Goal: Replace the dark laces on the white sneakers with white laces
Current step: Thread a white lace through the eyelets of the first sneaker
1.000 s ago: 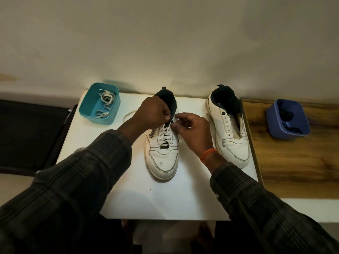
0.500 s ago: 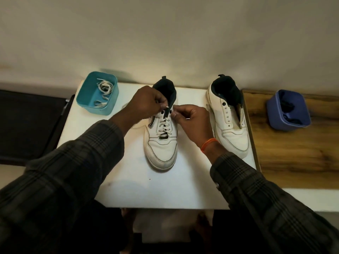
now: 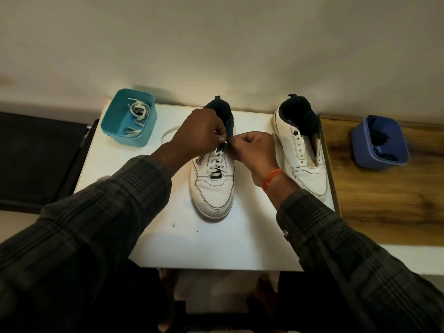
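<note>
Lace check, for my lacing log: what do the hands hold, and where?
Both hands, left and right, pinch the white lace at its ends, above the top eyelets.

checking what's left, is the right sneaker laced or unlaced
Unlaced: the white leather right sneaker shows bare eyelets and an open tongue gap, with no lace.

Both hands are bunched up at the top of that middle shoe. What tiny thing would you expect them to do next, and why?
Probably feed the white lace tip through a top eyelet. The left hand and right hand pinch its ends at the tongue of the middle sneaker, whose lower rows are already crossed.
</note>
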